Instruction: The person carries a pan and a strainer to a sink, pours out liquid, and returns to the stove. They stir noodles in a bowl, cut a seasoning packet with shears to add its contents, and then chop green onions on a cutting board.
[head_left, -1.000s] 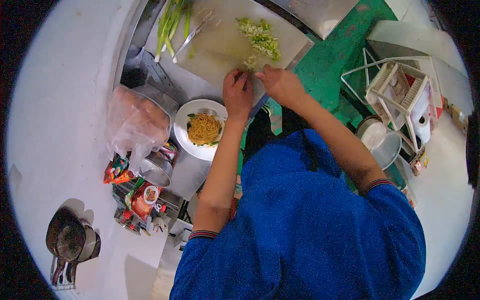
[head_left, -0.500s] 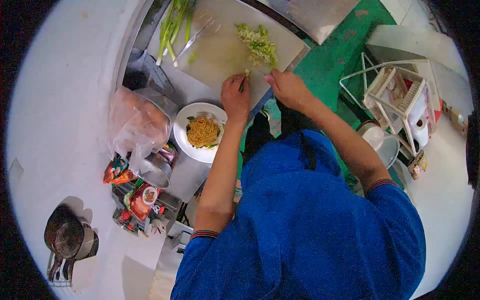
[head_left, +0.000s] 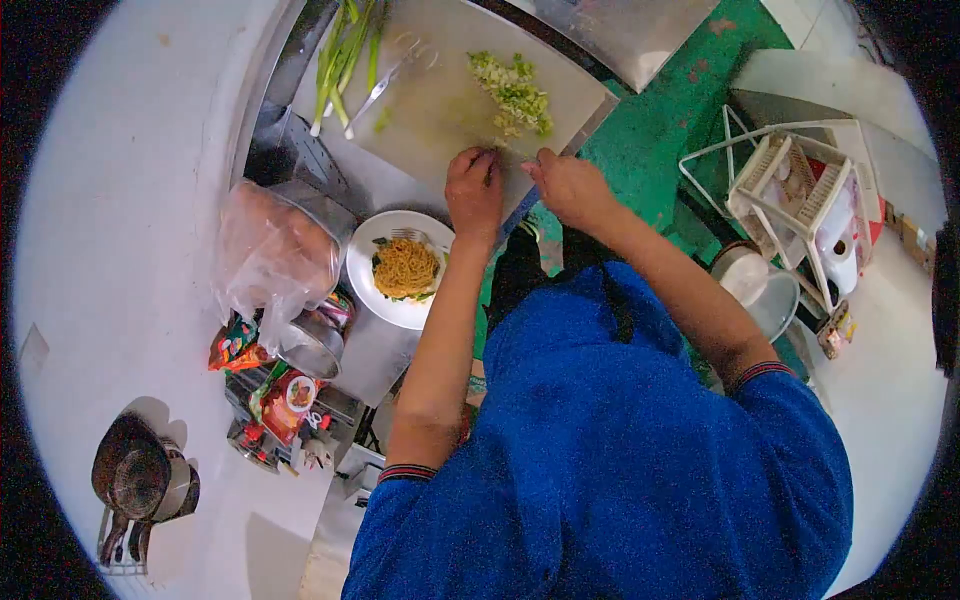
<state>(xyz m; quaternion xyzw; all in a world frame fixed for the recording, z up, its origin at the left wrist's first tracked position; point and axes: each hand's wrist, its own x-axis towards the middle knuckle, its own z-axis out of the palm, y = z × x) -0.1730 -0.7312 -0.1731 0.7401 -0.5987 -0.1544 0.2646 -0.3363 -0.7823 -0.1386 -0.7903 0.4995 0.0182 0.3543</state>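
My left hand [head_left: 474, 192] is closed with its fingers curled at the near edge of the cutting board [head_left: 425, 120], pinching a short dark-green piece of spring onion [head_left: 489, 172]. Beside it, my right hand [head_left: 572, 188] is wrapped round a knife; its thin blade is blurred and barely shows between the hands, and the handle is hidden. A heap of chopped spring onion [head_left: 512, 95] lies on the board just beyond both hands. Whole spring onions [head_left: 345, 65] rest at the board's far left, with a fork [head_left: 375, 95] next to them.
Left of my forearm stands a white plate [head_left: 360, 285] of noodles [head_left: 407, 270] with a fork on it. A plastic bag [head_left: 280, 245], a metal bowl [head_left: 310, 350] and food packets [head_left: 290, 395] are further left. Pans [head_left: 135, 470] hang lower left; a dish rack [head_left: 795, 190] stands right.
Both hands have shifted slightly, the right one a little lower and to the left. The onion piece no longer sticks out visibly past my left fingertips.
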